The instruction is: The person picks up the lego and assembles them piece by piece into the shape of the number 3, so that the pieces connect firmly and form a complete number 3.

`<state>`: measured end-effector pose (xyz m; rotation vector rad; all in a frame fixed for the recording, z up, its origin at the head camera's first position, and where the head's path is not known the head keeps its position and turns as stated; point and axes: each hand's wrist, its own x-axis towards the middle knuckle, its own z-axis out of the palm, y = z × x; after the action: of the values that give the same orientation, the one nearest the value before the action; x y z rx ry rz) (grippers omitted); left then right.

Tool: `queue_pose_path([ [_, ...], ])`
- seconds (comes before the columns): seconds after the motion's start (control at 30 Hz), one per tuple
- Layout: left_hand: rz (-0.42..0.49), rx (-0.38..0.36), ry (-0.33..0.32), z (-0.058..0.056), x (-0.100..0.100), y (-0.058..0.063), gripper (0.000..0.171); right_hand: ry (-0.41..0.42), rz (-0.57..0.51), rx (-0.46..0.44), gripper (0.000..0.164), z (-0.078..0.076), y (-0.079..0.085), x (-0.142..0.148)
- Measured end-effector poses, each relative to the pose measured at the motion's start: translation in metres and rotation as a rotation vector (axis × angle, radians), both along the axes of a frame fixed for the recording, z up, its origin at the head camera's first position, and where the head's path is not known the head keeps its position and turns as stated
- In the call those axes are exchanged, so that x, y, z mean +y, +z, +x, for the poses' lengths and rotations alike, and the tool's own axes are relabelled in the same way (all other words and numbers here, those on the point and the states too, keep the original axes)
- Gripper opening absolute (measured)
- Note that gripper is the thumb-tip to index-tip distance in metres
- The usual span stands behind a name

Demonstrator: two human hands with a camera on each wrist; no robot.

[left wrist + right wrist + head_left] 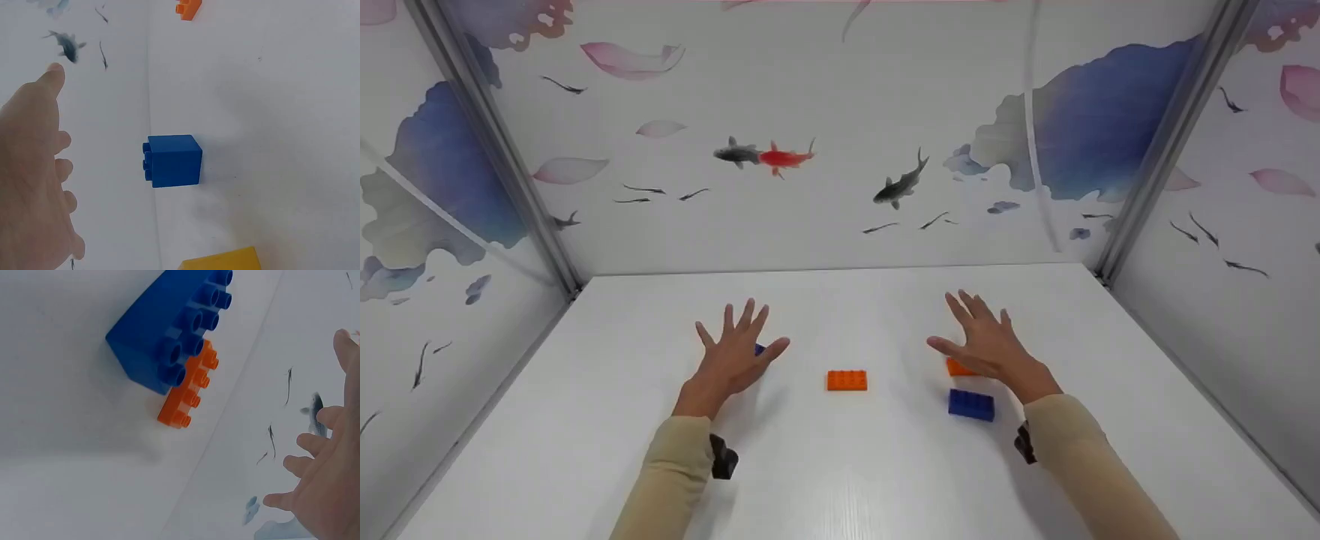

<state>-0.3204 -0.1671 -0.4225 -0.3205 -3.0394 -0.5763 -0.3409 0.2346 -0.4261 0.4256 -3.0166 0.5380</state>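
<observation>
My left hand [731, 361] hovers over the left of the table with fingers spread, holding nothing. A small square blue brick [175, 162] stands beneath it; the head view shows only a sliver of it past the thumb. In the left wrist view, part of a yellow block [222, 261] enters at the bottom edge; the left hand hides it from the head. To the right, my right hand [991, 343] is also spread and holds nothing. It partly covers an orange brick [960, 367], and a longer blue brick [971, 405] lies just nearer me.
Another orange brick [847, 381] lies between the hands, near the middle of the white table [840, 465]. Walls printed with fish and petals [825, 225] enclose the table at the back and both sides.
</observation>
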Motion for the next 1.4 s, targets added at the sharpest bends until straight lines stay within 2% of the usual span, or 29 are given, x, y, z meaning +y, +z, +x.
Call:
queue_pose_path([
  [0.1, 0.032, -0.004, -0.014, 0.003, -0.004, 0.002, 0.079, 0.035, -0.060, 0.005, 0.095, 0.003, -0.001, -0.008],
  [0.3, 0.093, -0.048, -0.032, 0.011, -0.013, 0.000, 0.081, 0.052, -0.192, -0.063, 0.095, 0.010, -0.004, -0.020],
  [0.4, 0.127, -0.045, -0.041, 0.016, -0.017, -0.002, 0.081, 0.064, -0.278, -0.078, 0.094, 0.012, -0.006, -0.026],
  [0.67, 0.216, -0.031, -0.025, 0.025, -0.031, -0.009, 0.072, 0.130, -0.478, -0.073, 0.078, 0.017, -0.019, -0.044],
  [0.93, 0.336, -0.075, 0.033, 0.036, -0.048, -0.016, 0.071, 0.105, -0.623, -0.158, 0.072, 0.021, -0.035, -0.063],
  [1.27, 0.437, -0.080, 0.102, 0.047, -0.071, -0.029, 0.069, 0.048, -0.699, -0.208, 0.058, 0.016, -0.045, -0.089],
  [1.4, 0.475, -0.068, 0.122, 0.052, -0.081, -0.036, 0.066, 0.016, -0.729, -0.262, 0.056, 0.015, -0.048, -0.096],
])
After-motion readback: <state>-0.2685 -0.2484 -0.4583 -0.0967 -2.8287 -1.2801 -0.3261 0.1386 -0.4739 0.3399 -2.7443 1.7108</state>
